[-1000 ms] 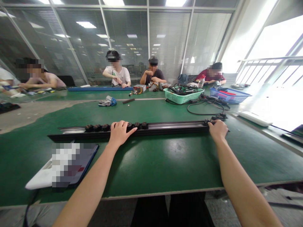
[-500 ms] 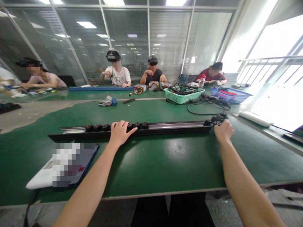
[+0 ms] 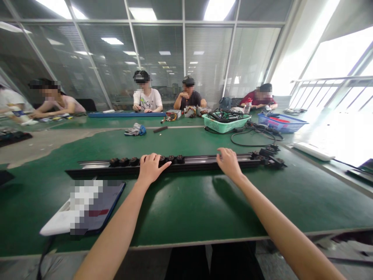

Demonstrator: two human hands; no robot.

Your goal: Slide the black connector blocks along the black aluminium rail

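Clasping black rail (image 3: 194, 167): left hand (image 3: 150, 168), palm down, thumb outstretched | right hand (image 3: 229, 162) over rail, fingers bent, grip parted

The left hand (image 3: 151, 168) hides a stretch of the black rail (image 3: 198, 167) and any round pieces (image 3: 171, 159) under its palm, while I can't make out whether the right hand (image 3: 229, 162) touches the rail. Nearer than the left grip, coarse blocks blur the dark slab (image 3: 107, 204) and white device (image 3: 58, 222); rightward of both hands, the small dark parts (image 3: 267, 152) merge indistinctly. Both forearms (image 3: 116, 225) are cut off below.
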